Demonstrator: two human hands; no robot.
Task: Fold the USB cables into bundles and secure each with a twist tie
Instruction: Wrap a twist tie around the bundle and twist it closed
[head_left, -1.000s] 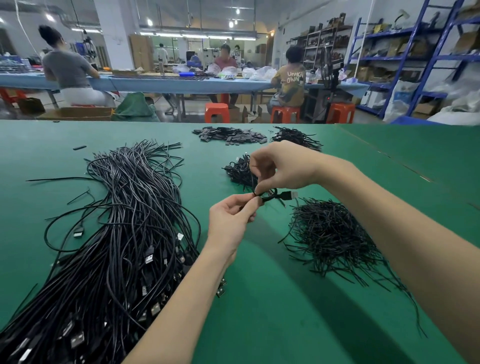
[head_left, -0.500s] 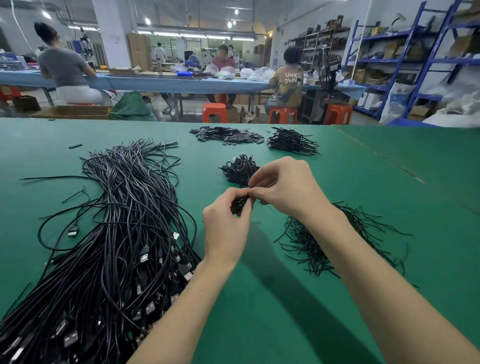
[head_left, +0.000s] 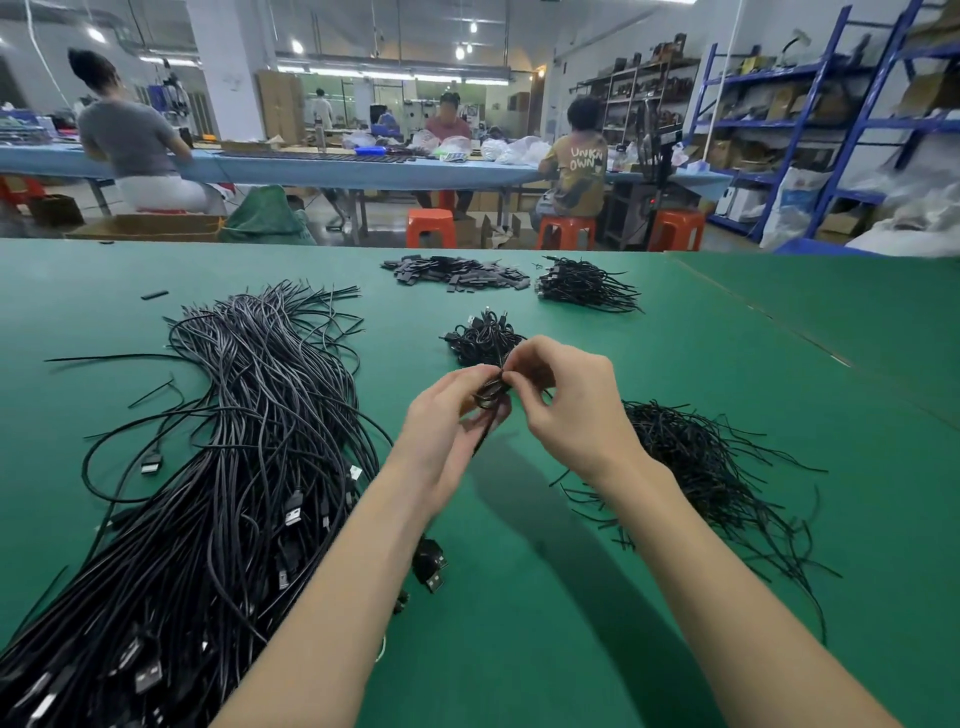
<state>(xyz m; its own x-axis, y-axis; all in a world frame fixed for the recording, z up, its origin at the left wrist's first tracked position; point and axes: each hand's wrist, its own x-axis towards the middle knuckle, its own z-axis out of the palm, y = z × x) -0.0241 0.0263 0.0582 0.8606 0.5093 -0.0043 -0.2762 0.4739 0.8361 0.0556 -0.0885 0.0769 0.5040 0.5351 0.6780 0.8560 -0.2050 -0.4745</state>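
The great heap of loose USB cables (head_left: 208, 467) sprawls over the left of the green bench (head_left: 779, 364), from the near corner out toward the middle; each strand is long, thin, black and limp, with a squared plug at its near end; such a mass likely tangles if pulled from the middle, so a single cable is best drawn out by its plug, where there is something rigid to pinch. Right of the hands lies the pile of twist ties (head_left: 696, 467), short black wiry lengths splayed in all directions; they look light and springy, stiff enough to hold a twist, and one is probably easiest picked by a free tip at the pile's edge. Beyond the hands sits a small mound of finished bundles (head_left: 480, 338), tight black knots of cable with plugs poking out; farther back are another dark pile (head_left: 584, 286) and a scatter of flat black pieces (head_left: 457, 273). Smallest is the bundle in work (head_left: 488, 392), a little coil held above the bench between both hands; the left hand (head_left: 447, 431) curls around it from below, gripping the folded loops; the right hand (head_left: 566, 395) pinches at its top with thumb and forefinger, seemingly at the tie, though the tie itself is too small to make out; the coil is soft and would likely spring open if the left grip slackened.
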